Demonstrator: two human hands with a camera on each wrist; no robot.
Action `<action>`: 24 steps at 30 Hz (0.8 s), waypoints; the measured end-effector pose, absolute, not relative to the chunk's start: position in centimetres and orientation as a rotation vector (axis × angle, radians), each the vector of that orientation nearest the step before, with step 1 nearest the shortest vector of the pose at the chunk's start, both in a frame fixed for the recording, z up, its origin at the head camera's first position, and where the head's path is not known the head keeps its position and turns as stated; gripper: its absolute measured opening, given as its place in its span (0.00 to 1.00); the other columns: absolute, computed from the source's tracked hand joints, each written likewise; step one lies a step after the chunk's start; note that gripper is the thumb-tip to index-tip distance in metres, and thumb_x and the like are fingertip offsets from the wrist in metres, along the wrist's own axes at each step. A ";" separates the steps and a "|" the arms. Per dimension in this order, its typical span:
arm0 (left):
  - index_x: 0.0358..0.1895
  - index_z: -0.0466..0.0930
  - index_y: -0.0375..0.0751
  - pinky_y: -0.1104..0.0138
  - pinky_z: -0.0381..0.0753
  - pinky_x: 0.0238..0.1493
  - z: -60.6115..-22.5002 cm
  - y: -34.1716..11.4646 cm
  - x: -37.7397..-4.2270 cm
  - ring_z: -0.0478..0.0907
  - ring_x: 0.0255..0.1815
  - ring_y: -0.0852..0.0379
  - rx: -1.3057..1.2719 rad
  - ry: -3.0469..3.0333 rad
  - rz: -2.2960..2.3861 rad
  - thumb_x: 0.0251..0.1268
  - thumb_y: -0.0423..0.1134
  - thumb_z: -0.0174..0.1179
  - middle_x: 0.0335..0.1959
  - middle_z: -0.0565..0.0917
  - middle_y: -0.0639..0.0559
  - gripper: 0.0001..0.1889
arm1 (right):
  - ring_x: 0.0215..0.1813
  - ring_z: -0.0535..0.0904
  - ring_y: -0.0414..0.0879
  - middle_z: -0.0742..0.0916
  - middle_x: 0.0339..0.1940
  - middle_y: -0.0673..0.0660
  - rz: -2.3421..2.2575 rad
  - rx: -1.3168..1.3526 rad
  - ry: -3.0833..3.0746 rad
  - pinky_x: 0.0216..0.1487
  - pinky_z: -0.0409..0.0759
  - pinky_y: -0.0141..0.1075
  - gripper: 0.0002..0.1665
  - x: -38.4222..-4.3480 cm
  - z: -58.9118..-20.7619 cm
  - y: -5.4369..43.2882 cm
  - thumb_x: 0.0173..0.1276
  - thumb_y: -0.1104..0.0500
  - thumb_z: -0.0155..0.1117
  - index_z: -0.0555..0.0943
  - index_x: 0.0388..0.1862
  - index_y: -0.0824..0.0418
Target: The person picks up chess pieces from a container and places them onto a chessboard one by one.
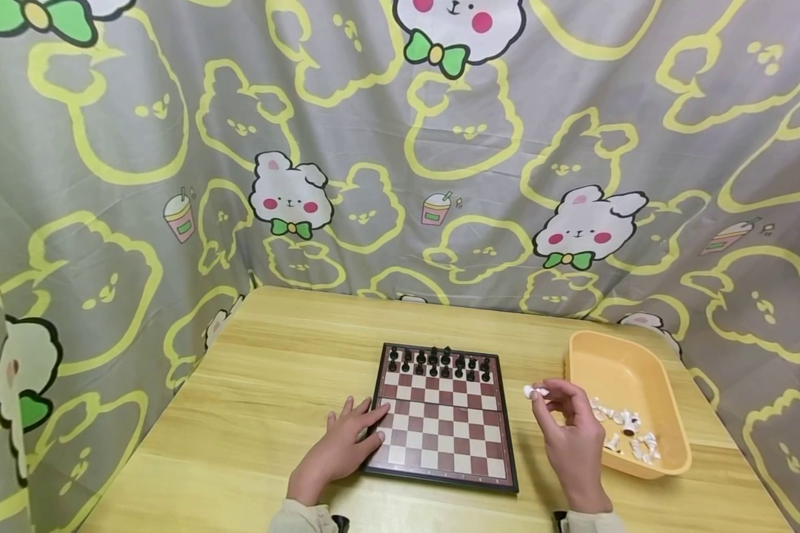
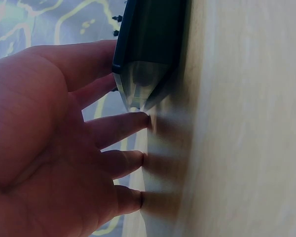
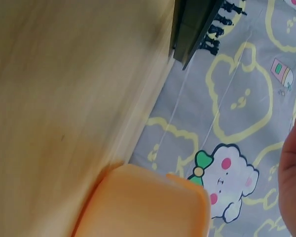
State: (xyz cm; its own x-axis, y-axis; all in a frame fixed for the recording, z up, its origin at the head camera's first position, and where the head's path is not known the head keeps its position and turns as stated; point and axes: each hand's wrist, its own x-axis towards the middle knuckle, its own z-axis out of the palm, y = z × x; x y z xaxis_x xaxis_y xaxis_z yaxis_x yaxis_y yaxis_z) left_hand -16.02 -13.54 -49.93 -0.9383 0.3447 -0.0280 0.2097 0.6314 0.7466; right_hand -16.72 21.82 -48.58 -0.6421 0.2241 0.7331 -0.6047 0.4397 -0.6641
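Note:
A chessboard (image 1: 442, 422) with dark red and cream squares lies on the table, its black chess pieces (image 1: 433, 361) standing in two rows along the far edge. My left hand (image 1: 338, 449) rests at the board's left side, thumb and index finger on its edge; in the left wrist view, the other fingertips touch the tabletop. To the right of the board, my right hand (image 1: 573, 437) pinches a white chess piece (image 1: 535, 391), lying sideways above the table, between thumb and fingertips. Its exact kind is too small to tell. The right wrist view catches only part of this hand (image 3: 293, 177).
An orange plastic tray (image 1: 673, 444) stands on the table at the right, with several loose white chess pieces (image 1: 630, 422) lying in it. Behind the wooden table (image 1: 240, 414) hangs a grey curtain (image 1: 373, 163) with yellow outlines and bunny faces.

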 end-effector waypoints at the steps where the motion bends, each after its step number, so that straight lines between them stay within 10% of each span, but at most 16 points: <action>1: 0.74 0.74 0.41 0.26 0.31 0.72 -49.9 -13.5 -16.0 0.41 0.81 0.22 0.460 2.683 1.194 0.78 0.43 0.58 0.77 0.62 0.26 0.25 | 0.39 0.84 0.31 0.89 0.37 0.66 1.291 0.337 -1.892 0.41 0.81 0.19 0.21 -16.7 -48.6 21.6 0.55 0.85 0.69 0.80 0.49 0.77; 24: 0.74 0.74 0.42 0.26 0.31 0.72 -50.0 -13.5 -16.2 0.42 0.81 0.22 0.452 2.687 1.180 0.78 0.43 0.58 0.77 0.62 0.26 0.25 | 0.32 0.82 0.38 0.88 0.35 0.49 1.159 0.694 -2.156 0.33 0.84 0.28 0.21 -16.0 -49.3 17.9 0.54 0.78 0.75 0.83 0.40 0.58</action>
